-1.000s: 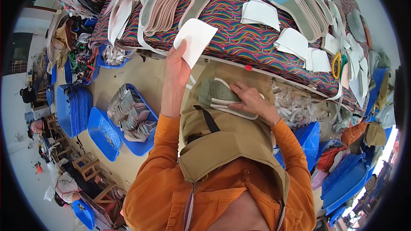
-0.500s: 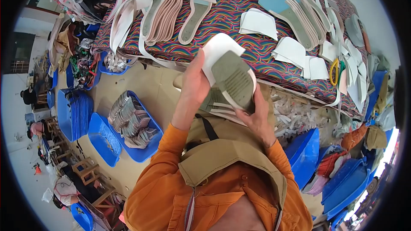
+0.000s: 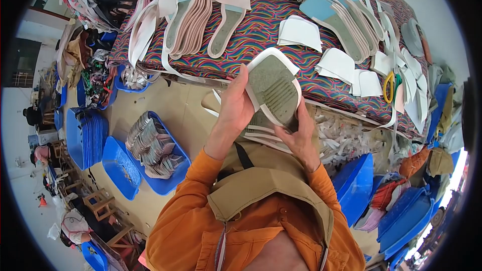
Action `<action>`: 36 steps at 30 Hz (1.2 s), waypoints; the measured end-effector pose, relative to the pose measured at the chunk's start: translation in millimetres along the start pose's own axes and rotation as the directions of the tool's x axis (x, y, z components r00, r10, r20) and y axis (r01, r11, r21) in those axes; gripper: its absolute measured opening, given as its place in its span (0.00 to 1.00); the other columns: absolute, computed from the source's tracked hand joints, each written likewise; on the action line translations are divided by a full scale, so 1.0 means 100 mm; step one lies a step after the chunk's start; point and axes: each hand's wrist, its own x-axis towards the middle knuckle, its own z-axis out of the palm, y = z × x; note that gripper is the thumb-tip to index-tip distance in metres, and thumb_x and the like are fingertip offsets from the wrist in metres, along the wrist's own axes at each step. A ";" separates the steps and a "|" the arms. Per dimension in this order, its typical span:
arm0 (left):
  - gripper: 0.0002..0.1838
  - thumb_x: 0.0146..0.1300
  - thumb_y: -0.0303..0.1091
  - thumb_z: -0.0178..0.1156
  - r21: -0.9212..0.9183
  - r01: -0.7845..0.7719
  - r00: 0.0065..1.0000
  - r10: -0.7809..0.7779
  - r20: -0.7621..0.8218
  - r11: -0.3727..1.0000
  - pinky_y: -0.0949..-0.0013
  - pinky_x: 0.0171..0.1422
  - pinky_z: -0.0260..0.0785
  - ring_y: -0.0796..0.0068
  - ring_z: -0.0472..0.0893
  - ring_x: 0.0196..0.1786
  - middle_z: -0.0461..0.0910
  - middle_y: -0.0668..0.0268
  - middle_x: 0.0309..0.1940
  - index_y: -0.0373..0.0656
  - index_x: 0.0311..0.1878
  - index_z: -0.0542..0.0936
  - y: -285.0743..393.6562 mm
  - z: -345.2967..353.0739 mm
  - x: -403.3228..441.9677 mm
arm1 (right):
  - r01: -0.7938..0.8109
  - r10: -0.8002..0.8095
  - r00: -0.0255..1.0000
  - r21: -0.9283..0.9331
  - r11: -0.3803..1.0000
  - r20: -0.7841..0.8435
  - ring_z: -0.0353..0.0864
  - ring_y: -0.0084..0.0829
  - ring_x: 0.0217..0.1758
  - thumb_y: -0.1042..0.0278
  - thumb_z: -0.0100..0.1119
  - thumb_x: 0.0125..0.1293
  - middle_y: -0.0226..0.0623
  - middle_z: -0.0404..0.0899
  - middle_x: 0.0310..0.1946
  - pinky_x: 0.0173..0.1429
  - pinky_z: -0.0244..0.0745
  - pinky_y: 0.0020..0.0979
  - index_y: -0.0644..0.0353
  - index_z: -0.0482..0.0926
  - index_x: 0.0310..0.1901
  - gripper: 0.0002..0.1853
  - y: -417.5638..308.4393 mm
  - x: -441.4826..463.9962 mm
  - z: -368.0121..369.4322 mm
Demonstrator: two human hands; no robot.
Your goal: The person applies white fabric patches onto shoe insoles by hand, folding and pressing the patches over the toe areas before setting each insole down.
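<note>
Both hands hold a grey-green insole (image 3: 273, 88) with a ribbed patch in front of my body. A white curved sheet piece (image 3: 265, 54) lies behind it, its edge showing along the top and sides. My left hand (image 3: 235, 108) is closed on the left edge, where the white piece meets the insole. On the right edge, my right hand (image 3: 299, 138) grips the insole between thumb and fingers. Below, more pale-edged insoles (image 3: 268, 138) rest on my lap, partly hidden by the held one.
A colourful patterned table (image 3: 256, 27) carries stacked insoles (image 3: 188, 25), blue-ended insoles (image 3: 346, 25), white cut pieces (image 3: 300, 32) and yellow-handled scissors (image 3: 388, 88). A blue bin (image 3: 168, 183) of insoles stands on the floor left. White scraps (image 3: 346, 133) lie under the table.
The white piece has shifted down and right behind the insole; only its border shows now. The left hand has moved slightly right and down, nearer the insole. The right hand stays in place.
</note>
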 end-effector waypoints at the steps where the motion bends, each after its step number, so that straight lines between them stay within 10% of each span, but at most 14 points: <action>1: 0.28 0.82 0.51 0.44 0.000 -0.001 1.000 0.001 0.009 1.000 0.57 0.75 0.66 0.66 0.76 0.68 0.77 0.60 0.66 0.37 0.70 0.70 0.00 0.00 0.00 | 0.000 0.000 1.000 0.003 1.000 -0.003 0.85 0.52 0.53 0.72 0.78 0.48 0.57 0.78 0.59 0.54 0.81 0.41 0.71 0.62 0.71 0.49 0.00 0.00 0.01; 15: 0.28 0.81 0.51 0.45 -0.122 0.064 0.998 -0.064 0.005 0.990 0.54 0.76 0.65 0.64 0.76 0.69 0.76 0.58 0.67 0.37 0.70 0.71 -0.02 -0.02 -0.03 | 0.007 -0.007 1.000 -0.037 0.999 -0.012 0.85 0.51 0.55 0.74 0.74 0.53 0.56 0.78 0.60 0.54 0.82 0.40 0.69 0.62 0.72 0.45 0.06 0.07 -0.04; 18: 0.29 0.81 0.52 0.46 -0.158 0.160 0.971 -0.127 0.201 0.974 0.52 0.77 0.63 0.59 0.74 0.70 0.75 0.56 0.68 0.37 0.69 0.73 -0.06 -0.17 -0.07 | -0.061 0.061 0.998 0.011 0.998 0.003 0.84 0.46 0.56 0.76 0.71 0.57 0.52 0.78 0.60 0.57 0.80 0.39 0.67 0.63 0.72 0.41 0.00 0.15 -0.10; 21: 0.24 0.77 0.36 0.54 0.341 -0.125 0.917 -0.023 0.399 0.932 0.55 0.78 0.61 0.51 0.71 0.74 0.71 0.52 0.71 0.36 0.71 0.72 -0.22 0.02 -0.17 | -0.320 0.504 0.862 0.711 0.626 -0.055 0.82 0.32 0.56 0.70 0.67 0.64 0.41 0.80 0.58 0.62 0.77 0.34 0.66 0.64 0.72 0.36 -0.05 0.37 -0.10; 26: 0.27 0.70 0.21 0.56 0.752 -0.568 0.817 0.339 0.466 0.335 0.58 0.75 0.63 0.51 0.71 0.74 0.70 0.50 0.71 0.35 0.72 0.70 -0.38 0.42 -0.07 | -0.214 0.527 0.850 0.929 0.303 0.024 0.78 0.26 0.59 0.69 0.64 0.69 0.36 0.78 0.60 0.64 0.73 0.30 0.66 0.69 0.69 0.29 -0.15 0.65 0.01; 29: 0.27 0.70 0.22 0.57 0.752 -0.598 0.789 0.369 0.492 0.277 0.59 0.71 0.67 0.54 0.70 0.74 0.67 0.50 0.72 0.37 0.72 0.71 -0.35 0.29 0.10 | -0.318 0.491 0.843 0.940 0.124 0.220 0.80 0.23 0.50 0.66 0.65 0.71 0.29 0.75 0.58 0.56 0.75 0.28 0.63 0.71 0.67 0.26 -0.16 0.77 0.07; 34: 0.21 0.70 0.24 0.58 0.828 -0.514 0.783 0.518 0.345 0.226 0.61 0.60 0.73 0.61 0.79 0.60 0.78 0.52 0.58 0.35 0.65 0.77 -0.04 0.02 0.43 | -0.273 0.422 0.906 0.747 0.607 -0.012 0.81 0.26 0.48 0.69 0.65 0.70 0.30 0.78 0.56 0.54 0.77 0.29 0.63 0.78 0.59 0.18 0.00 0.92 -0.02; 36: 0.20 0.69 0.26 0.58 0.812 -0.561 0.613 0.578 0.539 -0.162 0.59 0.56 0.73 0.54 0.80 0.51 0.81 0.52 0.52 0.42 0.65 0.79 0.30 -0.13 0.69 | -0.174 0.252 0.942 0.319 0.932 -0.222 0.82 0.31 0.46 0.70 0.66 0.68 0.35 0.79 0.54 0.52 0.77 0.31 0.63 0.82 0.54 0.15 0.29 0.85 -0.31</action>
